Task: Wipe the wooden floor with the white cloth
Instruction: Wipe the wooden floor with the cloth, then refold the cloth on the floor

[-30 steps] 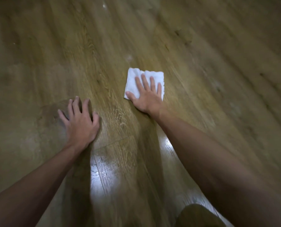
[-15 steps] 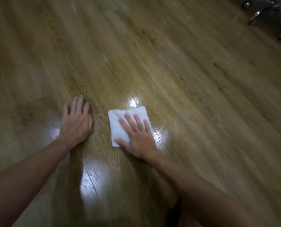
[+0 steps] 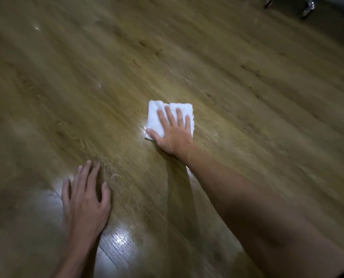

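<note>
Because the wooden floor (image 3: 247, 97) takes up almost the whole view and is the surface to be cleaned, everything else sits directly on it: its planks run on a slant, glossy patches catch the light near the bottom, and the blur suggests the head is moving. Beyond it, at the top right edge, a few dark legs with shiny tips (image 3: 307, 7) show, too blurred to name. Stretched well forward, the right arm reaches from the lower right corner toward the middle, probably so that body weight can bear down through the palm. Nearer the person and well apart from it, the left hand (image 3: 87, 203) lies flat on bare boards, fingers straight and slightly spread, holding nothing; it looks like a prop for balance. At the end of the long reach the right hand (image 3: 173, 133) is spread wide, palm down, fingers straight and thumb out to the side, pressing rather than pinching. Under it lies the white cloth (image 3: 157, 117), folded into a small square, flat on the floor near the centre.
</note>
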